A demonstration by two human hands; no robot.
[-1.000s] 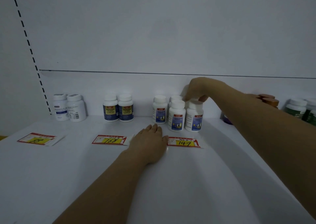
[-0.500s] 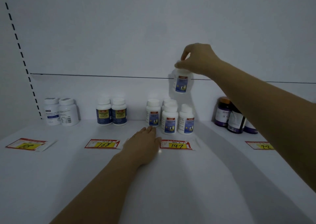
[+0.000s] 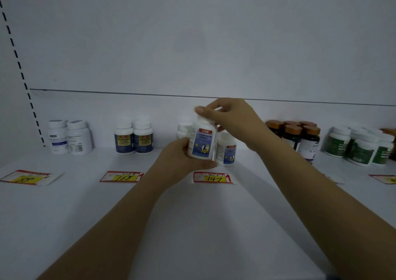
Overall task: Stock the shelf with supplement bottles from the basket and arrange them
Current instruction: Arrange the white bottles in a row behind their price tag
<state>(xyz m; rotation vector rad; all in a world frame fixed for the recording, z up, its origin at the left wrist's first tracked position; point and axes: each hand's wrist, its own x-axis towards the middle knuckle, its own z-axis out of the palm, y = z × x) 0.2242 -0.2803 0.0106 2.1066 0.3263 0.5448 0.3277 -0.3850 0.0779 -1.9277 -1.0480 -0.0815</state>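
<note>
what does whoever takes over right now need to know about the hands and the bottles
Hands: left hand grips the lower body of a white blue-label bottle; right hand pinches its cap.
The bottle is held over the shelf just behind the 147 price tag, in front of matching bottles.
Done: other bottle groups stand along the back.
Left: probably set this one with its matching bottles; the basket is not in view.

One head-worn view only: the shelf [image 3: 192, 226] is faced from the front, near, angled slightly downward; edges seemingly bent by lens.
</note>
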